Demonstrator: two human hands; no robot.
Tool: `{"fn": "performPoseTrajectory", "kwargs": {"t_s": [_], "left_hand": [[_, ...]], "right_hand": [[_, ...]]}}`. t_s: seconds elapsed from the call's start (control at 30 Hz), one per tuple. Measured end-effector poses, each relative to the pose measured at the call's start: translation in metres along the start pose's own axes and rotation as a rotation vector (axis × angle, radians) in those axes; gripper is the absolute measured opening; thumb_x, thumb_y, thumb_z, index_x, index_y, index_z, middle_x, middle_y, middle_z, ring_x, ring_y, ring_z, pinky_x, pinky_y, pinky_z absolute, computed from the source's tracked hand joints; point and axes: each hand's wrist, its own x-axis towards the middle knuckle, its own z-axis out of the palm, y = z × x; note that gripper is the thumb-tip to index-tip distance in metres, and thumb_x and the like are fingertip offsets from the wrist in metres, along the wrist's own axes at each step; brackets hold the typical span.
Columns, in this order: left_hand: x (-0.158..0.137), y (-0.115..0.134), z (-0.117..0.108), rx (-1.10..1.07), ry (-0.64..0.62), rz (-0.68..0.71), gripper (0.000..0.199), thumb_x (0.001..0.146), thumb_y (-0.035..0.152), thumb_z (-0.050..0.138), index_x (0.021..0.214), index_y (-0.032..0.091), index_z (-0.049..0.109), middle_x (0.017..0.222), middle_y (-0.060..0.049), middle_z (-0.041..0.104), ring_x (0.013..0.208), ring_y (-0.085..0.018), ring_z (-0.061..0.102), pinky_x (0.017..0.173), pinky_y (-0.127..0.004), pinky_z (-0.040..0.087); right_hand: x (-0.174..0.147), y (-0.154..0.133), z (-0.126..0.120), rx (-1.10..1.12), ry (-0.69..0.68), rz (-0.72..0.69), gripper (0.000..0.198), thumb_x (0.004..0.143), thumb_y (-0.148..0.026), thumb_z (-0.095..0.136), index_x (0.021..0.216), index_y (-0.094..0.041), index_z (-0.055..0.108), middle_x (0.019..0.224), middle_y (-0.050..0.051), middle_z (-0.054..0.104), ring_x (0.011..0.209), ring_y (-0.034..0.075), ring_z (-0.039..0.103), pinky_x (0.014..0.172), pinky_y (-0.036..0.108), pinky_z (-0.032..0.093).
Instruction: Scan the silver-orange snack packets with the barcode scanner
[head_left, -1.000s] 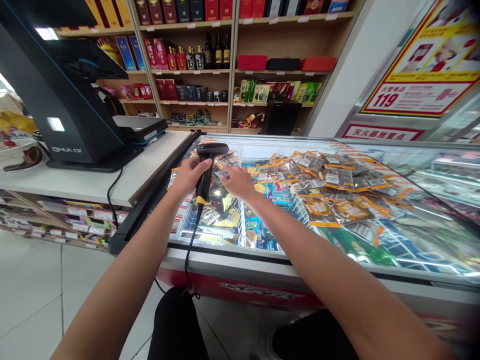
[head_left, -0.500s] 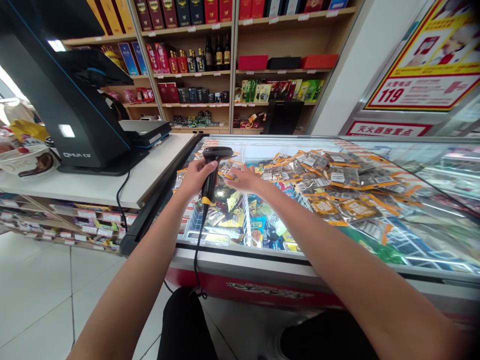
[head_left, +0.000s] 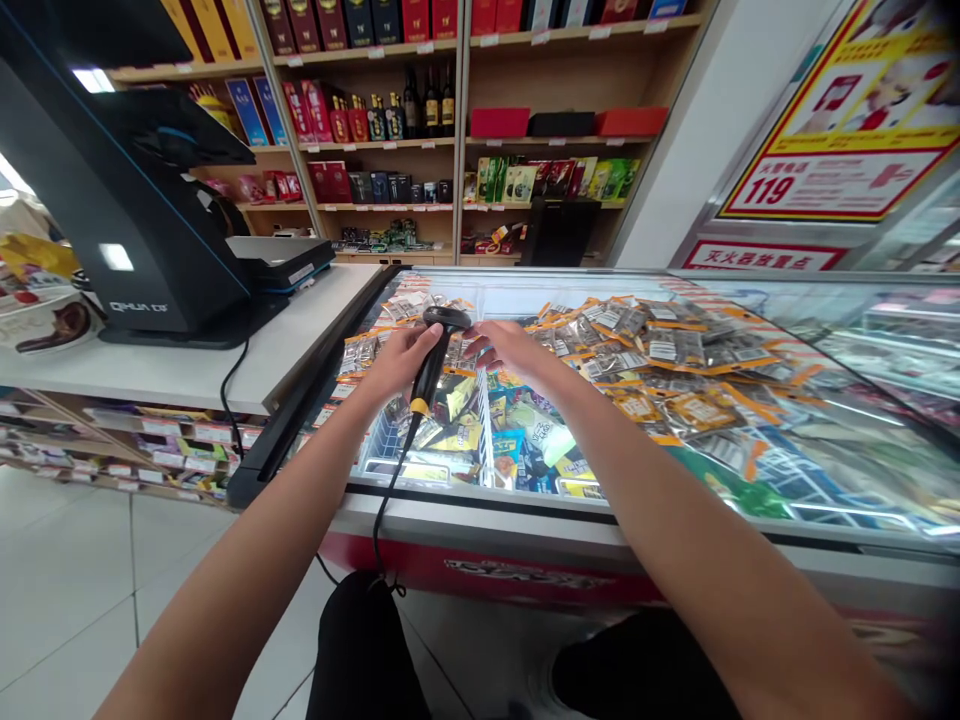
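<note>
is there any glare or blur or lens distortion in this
Head view: a bright reflection on the black register stand, white streaks on the freezer glass; head view: goods at far right look blurred, while the handheld scanner is fairly sharp; head view: wide-angle stretch seems to slant the wall poster.

Shop: checkout terminal (head_left: 146,225), handheld barcode scanner (head_left: 430,375), price-tagged shelves (head_left: 570,78).

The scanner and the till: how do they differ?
The scanner is small; the till is large. The scanner is held in the left hand; the till stands on the counter. The scanner has a yellow band; the till has white letters. Both are mostly black.
</note>
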Motion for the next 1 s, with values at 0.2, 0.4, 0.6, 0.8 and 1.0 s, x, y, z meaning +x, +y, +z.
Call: {"fn": "performPoseTrajectory", "kwargs": {"t_s": [0.2, 0.4, 0.6, 0.8, 1.0], "left_hand": [[-0.001, 0.0, -0.004, -0.119, -0.059, -0.125, 0.064, 0.086, 0.081, 0.061, 0.071, 0.019, 0.064, 0.062, -0.005, 0.067, 0.05, -0.016, 0.06, 0.047, -0.026, 0.046], [-0.008, 0.006, -0.014, -0.18, -0.164, -0.23, 0.062, 0.087, 0.078, 0.064, 0.075, 0.018, 0.069, 0.062, -0.007, 0.069, 0.048, -0.017, 0.06, 0.044, -0.027, 0.046], [-0.011, 0.012, -0.017, -0.204, -0.183, -0.33, 0.057, 0.089, 0.073, 0.064, 0.076, 0.018, 0.07, 0.059, -0.006, 0.068, 0.046, -0.016, 0.06, 0.044, -0.027, 0.048], [-0.015, 0.026, -0.015, -0.269, -0.099, -0.443, 0.052, 0.085, 0.07, 0.068, 0.077, 0.018, 0.07, 0.058, -0.008, 0.068, 0.045, -0.018, 0.061, 0.042, -0.028, 0.049], [-0.022, 0.037, -0.016, -0.3, -0.048, -0.456, 0.052, 0.085, 0.069, 0.07, 0.077, 0.017, 0.071, 0.058, -0.009, 0.068, 0.042, -0.018, 0.058, 0.04, -0.029, 0.047]], "right_hand": [[0.004, 0.002, -0.005, 0.007, 0.118, 0.147, 0.03, 0.101, -0.032, 0.046, 0.096, -0.018, 0.072, 0.096, 0.01, 0.08, 0.065, 0.019, 0.064, 0.067, 0.031, 0.05], [0.015, 0.022, -0.021, 0.034, 0.233, 0.193, 0.026, 0.099, -0.03, 0.048, 0.088, -0.017, 0.067, 0.085, 0.008, 0.076, 0.054, 0.015, 0.056, 0.059, 0.029, 0.047], [0.015, 0.025, -0.023, -0.005, 0.213, 0.192, 0.023, 0.101, -0.029, 0.049, 0.091, -0.018, 0.066, 0.087, 0.007, 0.076, 0.056, 0.015, 0.057, 0.058, 0.028, 0.047], [0.014, 0.021, -0.013, -0.091, 0.221, 0.174, 0.025, 0.103, -0.025, 0.045, 0.095, -0.017, 0.067, 0.093, 0.008, 0.075, 0.058, 0.014, 0.057, 0.055, 0.028, 0.047], [0.018, 0.042, -0.003, -0.485, 0.252, -0.164, 0.032, 0.104, -0.023, 0.045, 0.111, -0.014, 0.075, 0.109, 0.012, 0.078, 0.095, 0.024, 0.07, 0.083, 0.032, 0.053]]}}
